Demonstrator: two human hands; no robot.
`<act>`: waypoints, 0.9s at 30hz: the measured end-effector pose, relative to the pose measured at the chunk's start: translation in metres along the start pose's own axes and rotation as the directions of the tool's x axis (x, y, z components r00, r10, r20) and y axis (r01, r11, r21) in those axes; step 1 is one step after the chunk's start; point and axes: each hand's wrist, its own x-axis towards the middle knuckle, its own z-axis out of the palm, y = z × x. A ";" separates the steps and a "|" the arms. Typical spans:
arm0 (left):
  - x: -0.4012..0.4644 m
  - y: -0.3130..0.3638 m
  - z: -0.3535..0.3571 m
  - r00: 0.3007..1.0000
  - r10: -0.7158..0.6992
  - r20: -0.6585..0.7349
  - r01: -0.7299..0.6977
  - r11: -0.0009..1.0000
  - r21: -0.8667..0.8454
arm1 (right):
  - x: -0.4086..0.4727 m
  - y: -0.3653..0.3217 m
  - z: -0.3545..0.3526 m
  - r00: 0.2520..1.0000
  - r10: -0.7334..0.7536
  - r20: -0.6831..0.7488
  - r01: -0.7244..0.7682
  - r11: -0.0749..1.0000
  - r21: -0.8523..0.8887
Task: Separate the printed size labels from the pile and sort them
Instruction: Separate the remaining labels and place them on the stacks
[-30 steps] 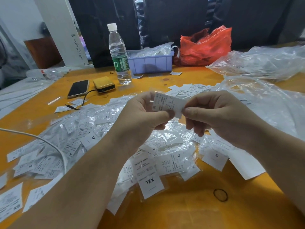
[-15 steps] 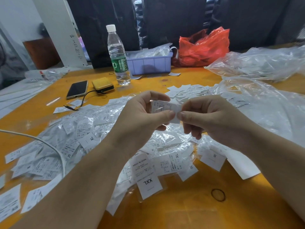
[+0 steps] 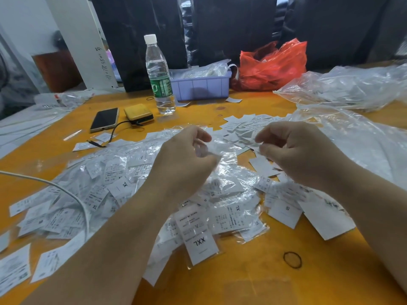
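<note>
Hands apart above pile (image 3: 154, 194): left hand (image 3: 187, 159) pinches a blurred clear sleeve (image 3: 207, 149), right hand (image 3: 293, 150) pinches a label (image 3: 253, 137).

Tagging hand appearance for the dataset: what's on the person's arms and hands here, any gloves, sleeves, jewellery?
Both forearms are bare up to the frame edge, no sleeves in view. The left hand and right hand wear no gloves; no rings, watch or bands show on the visible sides. Motion blur softens the fingertips.
</note>
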 end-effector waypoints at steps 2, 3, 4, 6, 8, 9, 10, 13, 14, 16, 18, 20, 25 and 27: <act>0.001 -0.002 0.002 0.999 0.019 -0.027 -0.014 0.984 0.179 | 0.001 0.003 0.001 0.999 -0.006 0.038 0.010 0.994 -0.107; 0.002 -0.004 0.002 0.999 0.026 -0.034 -0.016 0.965 0.260 | 0.002 0.005 0.003 0.995 0.018 0.096 -0.001 0.984 -0.177; 0.003 -0.006 0.002 0.999 0.027 -0.038 -0.013 0.945 0.327 | 0.003 0.006 0.006 0.984 0.064 0.168 -0.017 0.964 -0.264; 0.004 -0.007 0.001 0.999 0.024 -0.040 -0.006 0.920 0.393 | 0.004 0.007 0.010 0.940 0.172 0.295 -0.030 0.903 -0.430; 0.003 -0.007 0.003 0.999 0.032 -0.027 -0.018 0.917 0.398 | 0.003 0.007 0.014 0.911 0.224 0.346 -0.024 0.866 -0.500; 0.003 -0.006 0.004 0.999 0.037 -0.015 -0.028 0.919 0.393 | 0.003 0.006 0.014 0.911 0.224 0.346 -0.021 0.863 -0.504; 0.002 -0.006 0.005 0.999 0.040 0.000 -0.036 0.921 0.388 | 0.003 0.007 0.015 0.916 0.213 0.338 -0.018 0.867 -0.498; 0.001 -0.005 0.005 0.999 0.020 0.048 -0.036 0.934 0.356 | 0.004 0.007 0.015 0.939 0.168 0.300 -0.014 0.890 -0.456; 0.001 -0.005 0.006 0.998 0.008 0.068 -0.030 0.944 0.329 | 0.004 0.008 0.015 0.944 0.157 0.291 -0.012 0.896 -0.444; 0.001 -0.006 0.006 0.994 -0.005 0.109 -0.024 0.963 0.268 | 0.004 0.008 0.015 0.950 0.144 0.277 -0.013 0.905 -0.424; 0.001 -0.006 0.007 0.991 0.000 0.134 -0.032 0.971 0.235 | 0.003 0.009 0.015 0.956 0.141 0.256 -0.030 0.919 -0.393; 0.001 -0.007 0.009 0.991 0.015 0.136 -0.047 0.972 0.229 | 0.003 0.010 0.015 0.962 0.145 0.233 -0.051 0.929 -0.366; 0.001 -0.008 0.007 0.992 0.036 0.120 -0.062 0.974 0.220 | 0.004 0.010 0.018 0.940 0.200 0.277 -0.071 0.908 -0.413; 0.001 -0.007 0.007 0.992 0.037 0.120 -0.062 0.976 0.207 | 0.004 0.009 0.018 0.930 0.214 0.298 -0.081 0.912 -0.402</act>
